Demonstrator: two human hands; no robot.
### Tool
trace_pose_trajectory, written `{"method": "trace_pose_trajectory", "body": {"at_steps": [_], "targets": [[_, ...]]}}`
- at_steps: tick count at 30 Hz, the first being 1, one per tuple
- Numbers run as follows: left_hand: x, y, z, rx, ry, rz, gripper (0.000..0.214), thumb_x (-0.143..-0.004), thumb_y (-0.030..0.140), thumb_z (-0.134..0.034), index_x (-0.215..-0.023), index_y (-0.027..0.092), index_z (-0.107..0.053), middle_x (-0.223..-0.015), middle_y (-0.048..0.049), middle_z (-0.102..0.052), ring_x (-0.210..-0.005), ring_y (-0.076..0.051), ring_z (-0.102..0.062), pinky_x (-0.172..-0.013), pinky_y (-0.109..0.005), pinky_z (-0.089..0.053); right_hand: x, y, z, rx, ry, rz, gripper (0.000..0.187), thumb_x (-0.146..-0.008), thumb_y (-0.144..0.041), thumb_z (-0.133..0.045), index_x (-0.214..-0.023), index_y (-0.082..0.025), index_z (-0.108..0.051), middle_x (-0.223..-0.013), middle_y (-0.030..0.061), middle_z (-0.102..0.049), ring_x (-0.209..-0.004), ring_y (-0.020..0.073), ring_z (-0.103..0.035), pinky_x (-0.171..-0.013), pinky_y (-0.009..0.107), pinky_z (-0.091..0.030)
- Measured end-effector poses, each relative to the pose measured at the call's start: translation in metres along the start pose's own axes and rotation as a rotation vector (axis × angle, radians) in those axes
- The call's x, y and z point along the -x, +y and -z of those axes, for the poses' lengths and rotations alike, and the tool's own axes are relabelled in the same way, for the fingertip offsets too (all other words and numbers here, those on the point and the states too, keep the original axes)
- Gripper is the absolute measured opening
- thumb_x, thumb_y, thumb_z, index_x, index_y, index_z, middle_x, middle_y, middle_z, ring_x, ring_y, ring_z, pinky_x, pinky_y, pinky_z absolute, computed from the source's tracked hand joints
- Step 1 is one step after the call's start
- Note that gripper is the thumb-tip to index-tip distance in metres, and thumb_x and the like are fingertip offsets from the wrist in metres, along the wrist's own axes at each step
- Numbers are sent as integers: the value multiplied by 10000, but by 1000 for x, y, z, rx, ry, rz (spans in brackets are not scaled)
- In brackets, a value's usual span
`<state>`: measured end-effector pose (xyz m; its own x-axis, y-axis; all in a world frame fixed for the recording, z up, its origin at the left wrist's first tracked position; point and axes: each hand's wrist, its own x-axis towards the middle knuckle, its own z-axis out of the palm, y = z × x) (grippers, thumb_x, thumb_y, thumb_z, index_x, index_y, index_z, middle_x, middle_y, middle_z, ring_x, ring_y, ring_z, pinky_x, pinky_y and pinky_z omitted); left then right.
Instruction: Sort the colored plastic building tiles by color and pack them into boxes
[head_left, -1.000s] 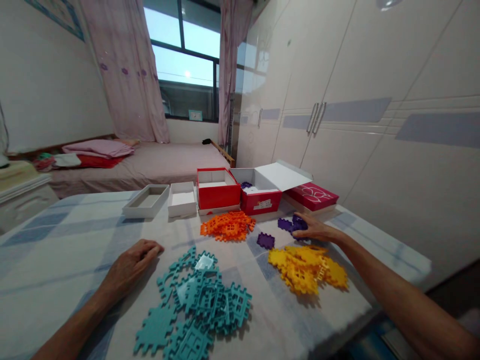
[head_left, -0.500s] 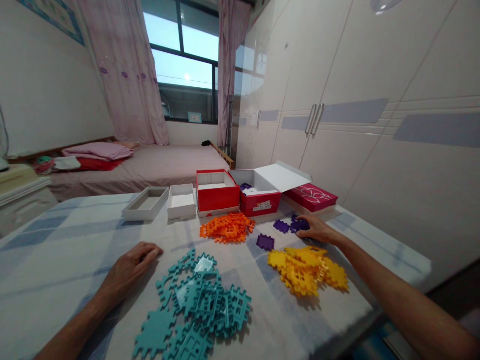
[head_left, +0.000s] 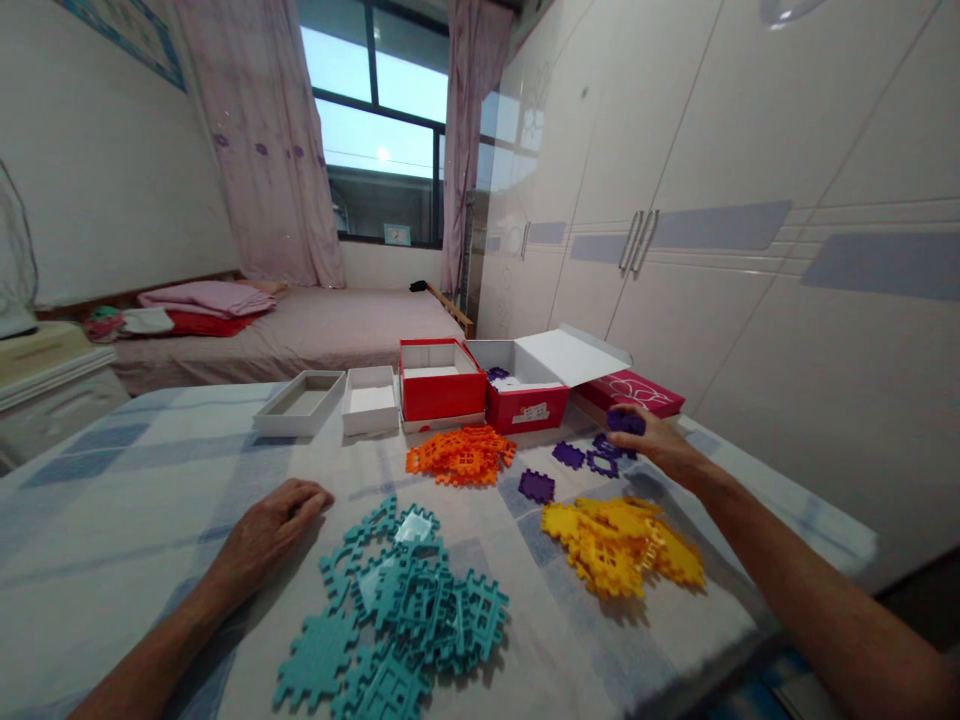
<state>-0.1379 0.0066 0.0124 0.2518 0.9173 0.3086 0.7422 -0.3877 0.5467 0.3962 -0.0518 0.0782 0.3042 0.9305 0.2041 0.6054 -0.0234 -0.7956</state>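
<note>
My right hand (head_left: pixel 651 438) pinches purple interlocking tiles (head_left: pixel 625 422), raised a little above the table; how many it holds I cannot tell. Below and beside it lie several loose purple tiles, one of them a hollow frame (head_left: pixel 602 463) and another a solid plate (head_left: pixel 537 487) nearer the middle. My left hand (head_left: pixel 281 515) rests on the cloth, fingers loosely curled, with nothing seen in it. Just right of that hand spreads a pile of teal tiles (head_left: pixel 412 600). A yellow tile pile (head_left: pixel 622 545) lies in front of my right hand, and an orange pile (head_left: pixel 461 455) farther back.
Along the table's far side stand two shallow white trays (head_left: pixel 300 405), (head_left: pixel 370 400), a red box (head_left: pixel 444 395) and another red box (head_left: pixel 527 408) with its lid raised and purple tiles inside. Behind my right hand lies a magenta box lid (head_left: pixel 645 390). A bed (head_left: pixel 360 320) and wardrobe (head_left: pixel 720 330) lie beyond.
My right hand has lifted purple tiles off the table, up and slightly right, uncovering a frame-shaped tile beneath. My left hand stays put. The view has shifted slightly.
</note>
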Motion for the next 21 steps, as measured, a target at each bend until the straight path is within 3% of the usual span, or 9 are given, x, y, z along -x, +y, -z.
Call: {"method": "trace_pose_trajectory", "body": {"at_steps": [3, 6, 10, 13, 17, 21], "targets": [[1, -2, 0, -5, 0, 11, 444, -800, 563, -412, -811, 226, -700, -893, -31, -707, -817, -190, -659, -733, -238, -495, -26, -52, -6, -179, -3, 47, 600, -635, -404, -723, -1156, -192, -514, -1027, 80, -630, -786, 168, -616, -672, 290, -523], [0, -3, 1, -11, -12, 12, 442, -804, 564, -415, -818, 226, -700, -915, -37, -705, -835, -195, -659, -749, -246, -494, -69, -100, -24, -39, -4, 117, 445, -755, -442, -603, -1082, -145, -556, -1023, 102, -640, -848, 179, -623, -724, 314, -531], [0, -2, 1, 1, -9, 2, 440, -800, 560, -418, -815, 222, -700, -909, -37, -706, -833, -197, -660, -757, -250, -498, -104, -123, -43, 100, 135, 123, 588, -769, -465, -587, -1230, -115, -484, -1199, 159, -570, -1068, 251, -560, -905, 435, -467], [0, -2, 0, 6, -2, 7, 432, -795, 554, -422, -811, 223, -699, -898, -29, -707, -823, -195, -660, -751, -246, -498, -91, -104, -45, 232, 145, 146, 538, -785, -412, -554, -1220, -97, -521, -1229, 167, -557, -1114, 268, -535, -983, 440, -404], [0, -3, -2, 16, -7, 22, 436, -798, 552, -410, -815, 224, -697, -893, -32, -702, -820, -195, -655, -746, -249, -492, -46, -45, -33, 400, -55, 151, 388, -785, -401, -519, -1045, -149, -659, -1060, 110, -660, -1010, 258, -602, -946, 389, -438], [0, -4, -2, 19, -4, 24, 434, -795, 552, -414, -815, 226, -699, -899, -37, -701, -828, -199, -653, -759, -257, -485, -18, 12, -16, 515, -234, 100, 669, -609, -480, -689, -1179, -140, -609, -1255, 147, -573, -1174, 320, -515, -1006, 398, -401]]}}
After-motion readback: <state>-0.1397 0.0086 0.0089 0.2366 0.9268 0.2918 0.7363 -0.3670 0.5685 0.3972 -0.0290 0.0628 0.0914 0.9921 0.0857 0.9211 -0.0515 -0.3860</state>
